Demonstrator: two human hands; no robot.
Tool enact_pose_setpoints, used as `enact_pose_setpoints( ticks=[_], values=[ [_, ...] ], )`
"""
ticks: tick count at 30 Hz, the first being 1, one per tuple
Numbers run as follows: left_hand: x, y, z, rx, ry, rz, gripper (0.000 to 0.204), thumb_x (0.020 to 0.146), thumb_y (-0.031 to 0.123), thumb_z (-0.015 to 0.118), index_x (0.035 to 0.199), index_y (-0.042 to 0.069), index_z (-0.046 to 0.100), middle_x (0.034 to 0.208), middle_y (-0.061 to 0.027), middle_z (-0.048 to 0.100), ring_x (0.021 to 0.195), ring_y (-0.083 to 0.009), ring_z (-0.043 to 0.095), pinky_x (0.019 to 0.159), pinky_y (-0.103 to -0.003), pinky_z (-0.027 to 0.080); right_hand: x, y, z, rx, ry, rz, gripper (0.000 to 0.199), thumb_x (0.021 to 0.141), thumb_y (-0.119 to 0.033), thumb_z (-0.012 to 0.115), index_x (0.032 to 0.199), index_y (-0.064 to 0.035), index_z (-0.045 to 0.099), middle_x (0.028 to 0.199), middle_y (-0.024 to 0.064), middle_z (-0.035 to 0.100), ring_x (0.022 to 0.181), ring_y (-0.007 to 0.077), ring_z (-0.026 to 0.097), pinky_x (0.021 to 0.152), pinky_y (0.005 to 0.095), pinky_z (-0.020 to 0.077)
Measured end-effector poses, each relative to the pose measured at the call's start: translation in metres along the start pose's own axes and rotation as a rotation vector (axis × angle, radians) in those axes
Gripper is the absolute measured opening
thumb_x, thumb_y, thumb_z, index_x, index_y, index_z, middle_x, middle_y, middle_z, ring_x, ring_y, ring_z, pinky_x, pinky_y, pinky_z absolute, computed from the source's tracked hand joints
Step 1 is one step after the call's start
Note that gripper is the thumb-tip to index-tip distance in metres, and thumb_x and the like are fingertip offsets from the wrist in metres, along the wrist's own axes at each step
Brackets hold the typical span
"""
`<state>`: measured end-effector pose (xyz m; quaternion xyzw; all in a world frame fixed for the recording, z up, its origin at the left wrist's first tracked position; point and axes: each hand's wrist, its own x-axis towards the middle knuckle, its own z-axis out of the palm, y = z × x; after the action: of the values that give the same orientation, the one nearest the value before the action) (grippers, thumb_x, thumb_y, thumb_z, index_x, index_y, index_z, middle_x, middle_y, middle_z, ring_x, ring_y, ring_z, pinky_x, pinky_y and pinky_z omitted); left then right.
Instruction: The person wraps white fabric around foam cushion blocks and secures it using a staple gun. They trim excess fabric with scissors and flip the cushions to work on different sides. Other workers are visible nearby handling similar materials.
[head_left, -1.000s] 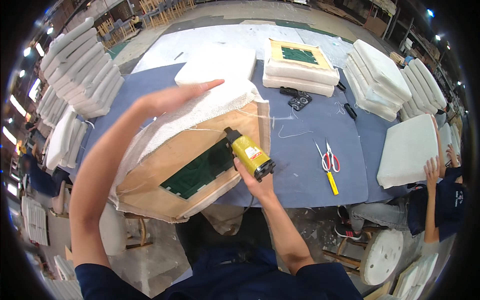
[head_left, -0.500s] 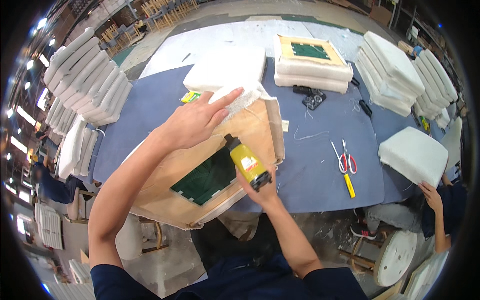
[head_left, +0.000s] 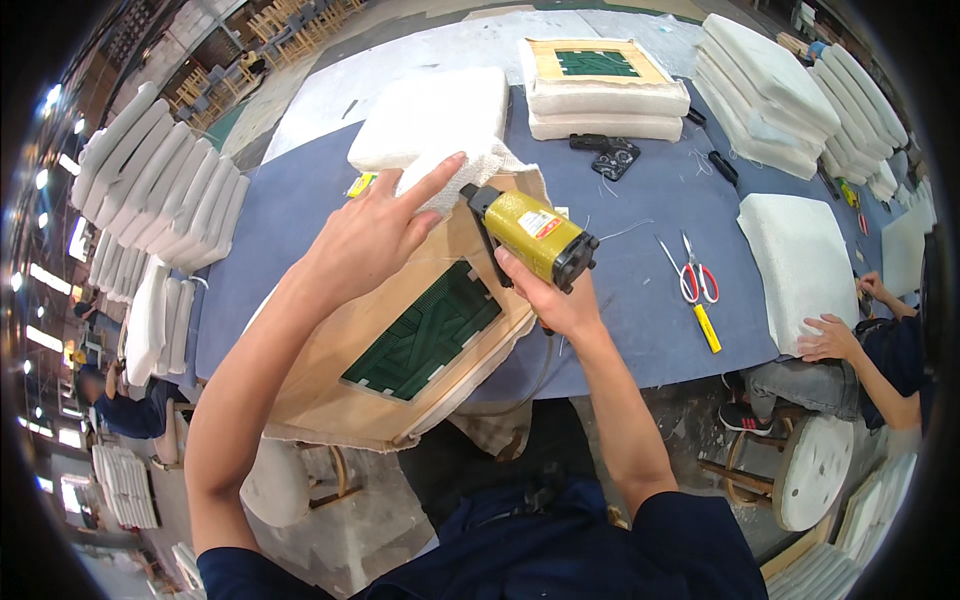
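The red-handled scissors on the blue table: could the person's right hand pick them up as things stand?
Probably not straight away. The right hand is closed around the yellow staple gun, so it is full. The scissors lie just to its right on the blue table, with nothing between.

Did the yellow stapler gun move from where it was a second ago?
Yes. The yellow stapler gun went up the wooden seat frame, from beside the green webbing to the white fabric at the far corner.

My left hand (head_left: 375, 235) lies flat with fingers stretched out. My right hand (head_left: 545, 295) is curled tight, arm bent.
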<state>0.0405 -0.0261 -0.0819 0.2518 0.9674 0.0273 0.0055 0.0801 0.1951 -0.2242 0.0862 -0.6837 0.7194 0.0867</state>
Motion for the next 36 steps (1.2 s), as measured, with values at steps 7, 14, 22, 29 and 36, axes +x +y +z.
enact_pose_setpoints(
  ticks=[7,14,22,29,36],
  values=[
    [-0.006,0.003,0.000,0.002,-0.030,-0.016,0.077,0.108,0.017,0.060,0.173,0.042,0.026,0.149,-0.0268,0.054,0.117,-0.0500,0.067,0.101,-0.054,0.055,-0.017,0.001,0.015,-0.066,-0.039,-0.107,0.029,0.094,-0.027,0.084,0.107,-0.0012,0.080,0.095,0.0104,0.083,0.090,0.0233,0.080,0.083,0.0360,0.0596],
    [-0.013,-0.036,-0.018,-0.473,-0.168,0.142,0.072,0.112,0.031,0.052,0.176,0.020,0.021,0.172,-0.0239,0.036,0.154,-0.0432,0.043,0.129,-0.050,0.033,-0.045,-0.013,0.026,0.085,-0.053,0.043,0.034,0.095,-0.030,0.084,0.114,-0.0012,0.079,0.105,0.0109,0.082,0.092,0.0240,0.078,0.084,0.0352,0.0577],
    [-0.030,-0.078,0.003,-0.483,-0.157,0.064,0.062,0.120,0.041,0.027,0.176,0.017,0.021,0.173,-0.0194,0.036,0.158,-0.0383,0.038,0.133,-0.044,0.025,-0.086,0.140,0.075,-0.144,-0.033,-0.014,0.077,0.078,-0.029,0.097,0.142,-0.0016,0.065,0.125,0.0179,0.070,0.116,0.0330,0.065,0.102,0.0436,0.0525],
    [-0.053,-0.029,-0.010,0.001,-0.102,-0.087,0.062,0.117,0.027,0.046,0.175,0.036,0.026,0.126,-0.0235,0.061,0.113,-0.0444,0.066,0.102,-0.052,0.051,-0.066,0.077,0.053,-0.181,-0.058,0.077,0.061,0.081,-0.032,0.095,0.127,-0.0009,0.072,0.117,0.0180,0.074,0.109,0.0306,0.069,0.100,0.0417,0.0543],
    [-0.052,-0.026,-0.006,0.050,-0.025,-0.014,0.069,0.113,0.020,0.054,0.174,0.038,0.026,0.124,-0.0223,0.062,0.103,-0.0444,0.069,0.092,-0.052,0.056,-0.030,-0.008,0.046,-0.041,0.008,-0.098,0.027,0.095,-0.029,0.082,0.099,-0.0027,0.080,0.088,0.0103,0.081,0.081,0.0261,0.078,0.086,0.0400,0.0551]
  ],
)
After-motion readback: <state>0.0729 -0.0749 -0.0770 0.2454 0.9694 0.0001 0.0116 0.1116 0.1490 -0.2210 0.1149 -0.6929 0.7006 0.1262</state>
